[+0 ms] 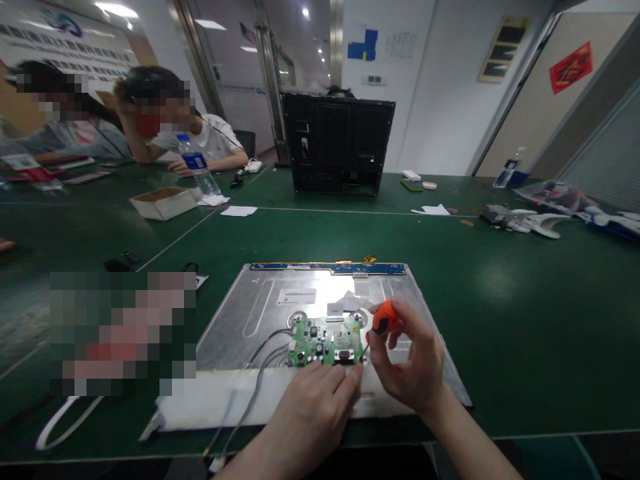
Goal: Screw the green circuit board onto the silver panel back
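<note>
My right hand is closed around the orange handle of a screwdriver. Its thin shaft slants down to the lower right corner of a green circuit board. Along the board's near edge rests my left hand, fingers together and pressed on it, with the index fingertip beside the screwdriver's tip. My hand hides part of that edge, and any screw under the tip is too small to make out. The board lies on the metal back of a flat display panel, and grey cables run from its left side.
A blue strip board lines the panel's far edge. Left of the panel lies a blurred-out item with a white strap. Farther off on the green table stand a black monitor, an open box and bottles. Two people sit at the left.
</note>
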A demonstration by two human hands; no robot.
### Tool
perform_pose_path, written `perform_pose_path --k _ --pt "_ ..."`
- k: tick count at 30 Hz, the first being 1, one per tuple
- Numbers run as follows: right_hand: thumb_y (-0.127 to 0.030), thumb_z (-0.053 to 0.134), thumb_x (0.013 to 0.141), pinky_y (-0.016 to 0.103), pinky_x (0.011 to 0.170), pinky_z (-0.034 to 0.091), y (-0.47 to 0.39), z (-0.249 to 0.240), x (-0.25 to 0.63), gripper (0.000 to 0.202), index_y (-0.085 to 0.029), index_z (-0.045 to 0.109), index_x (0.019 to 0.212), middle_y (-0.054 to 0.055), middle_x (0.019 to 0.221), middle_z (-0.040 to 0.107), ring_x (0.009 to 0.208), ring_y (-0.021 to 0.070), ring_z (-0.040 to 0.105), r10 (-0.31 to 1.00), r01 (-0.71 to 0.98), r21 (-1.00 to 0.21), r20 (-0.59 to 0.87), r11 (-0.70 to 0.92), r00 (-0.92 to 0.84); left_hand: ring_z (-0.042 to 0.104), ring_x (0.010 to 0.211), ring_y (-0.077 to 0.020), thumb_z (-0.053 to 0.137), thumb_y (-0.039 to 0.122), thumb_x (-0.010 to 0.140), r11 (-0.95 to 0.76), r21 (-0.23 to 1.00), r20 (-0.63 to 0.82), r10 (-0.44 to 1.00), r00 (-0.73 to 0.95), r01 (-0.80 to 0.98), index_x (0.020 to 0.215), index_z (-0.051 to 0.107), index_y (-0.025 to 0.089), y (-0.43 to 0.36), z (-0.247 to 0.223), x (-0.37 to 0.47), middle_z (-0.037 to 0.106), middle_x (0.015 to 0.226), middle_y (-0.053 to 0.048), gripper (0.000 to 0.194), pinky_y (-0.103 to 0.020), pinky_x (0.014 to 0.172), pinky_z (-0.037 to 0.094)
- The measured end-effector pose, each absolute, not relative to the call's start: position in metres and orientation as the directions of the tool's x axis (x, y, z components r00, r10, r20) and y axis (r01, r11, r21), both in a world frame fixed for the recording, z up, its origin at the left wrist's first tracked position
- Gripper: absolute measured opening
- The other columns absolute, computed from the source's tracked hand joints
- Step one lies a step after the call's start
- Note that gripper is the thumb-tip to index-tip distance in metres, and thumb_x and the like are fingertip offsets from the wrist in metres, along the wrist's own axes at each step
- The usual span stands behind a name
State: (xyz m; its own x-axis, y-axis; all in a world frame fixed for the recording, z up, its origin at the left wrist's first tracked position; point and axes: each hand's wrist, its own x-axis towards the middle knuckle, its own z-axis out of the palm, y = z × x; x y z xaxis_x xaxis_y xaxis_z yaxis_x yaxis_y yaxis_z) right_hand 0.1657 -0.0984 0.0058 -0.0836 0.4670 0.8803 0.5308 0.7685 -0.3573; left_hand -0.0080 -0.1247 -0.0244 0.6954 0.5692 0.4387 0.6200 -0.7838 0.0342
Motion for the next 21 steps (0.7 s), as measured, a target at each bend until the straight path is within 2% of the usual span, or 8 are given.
perform_pose_path --k 4,9,12,17,21 --pt "-0.010 0.065 0.078 0.021 0.041 0.045 -0.097 0.009 0.168 0.064 -0.021 0.035 0.133 0.003 0.087 0.058 0.062 0.0115 0.054 0.444 0.509 -0.345 0.892 0.789 -0.084 0.051 0.055 -0.0159 0.037 0.016 0.095 -0.788 0.035 0.437 0.565 0.699 0.615 0.108 0.054 0.015 -0.124 -0.024 -0.008 0.054 0.066 -0.001 0.021 -0.028 0.054 0.038" --pt "-0.013 0.064 0.081 0.024 0.050 0.052 -0.100 0.017 0.167 0.057 -0.024 0.041 0.132 0.004 0.094 0.054 0.066 0.0107 0.055 0.428 0.579 -0.315 0.902 0.752 -0.064 0.050 0.054 -0.0163 0.036 0.015 0.095 -0.787 0.030 0.433 0.566 0.702 0.616 0.109 0.053 0.014 -0.124 -0.025 -0.008 0.054 0.066 -0.001 0.023 -0.029 0.052 0.037" --pt "-0.012 0.062 0.081 0.025 0.052 0.053 -0.100 0.016 0.166 0.059 -0.022 0.041 0.135 0.004 0.091 0.054 0.068 0.0121 0.056 0.451 0.608 -0.319 0.889 0.727 -0.073 0.049 0.053 -0.0163 0.036 0.015 0.095 -0.791 0.032 0.439 0.561 0.702 0.611 0.109 0.053 0.014 -0.124 -0.026 -0.009 0.054 0.066 -0.001 0.022 -0.029 0.052 0.036" --pt "-0.007 0.059 0.077 0.024 0.042 0.047 -0.100 0.009 0.166 0.070 -0.015 0.032 0.140 0.005 0.088 0.058 0.061 0.0122 0.053 0.464 0.587 -0.340 0.883 0.735 -0.069 0.047 0.052 -0.0154 0.035 0.016 0.096 -0.791 0.037 0.450 0.559 0.697 0.610 0.108 0.054 0.014 -0.124 -0.025 -0.009 0.052 0.064 0.000 0.023 -0.028 0.051 0.034" --pt "-0.004 0.057 0.075 0.024 0.042 0.046 -0.101 0.008 0.167 0.071 -0.015 0.030 0.140 0.007 0.092 0.061 0.065 0.0137 0.056 0.468 0.553 -0.351 0.880 0.756 -0.080 0.046 0.051 -0.0155 0.034 0.015 0.096 -0.794 0.042 0.446 0.558 0.699 0.607 0.110 0.054 0.013 -0.124 -0.025 -0.008 0.052 0.063 0.000 0.025 -0.028 0.051 0.035"
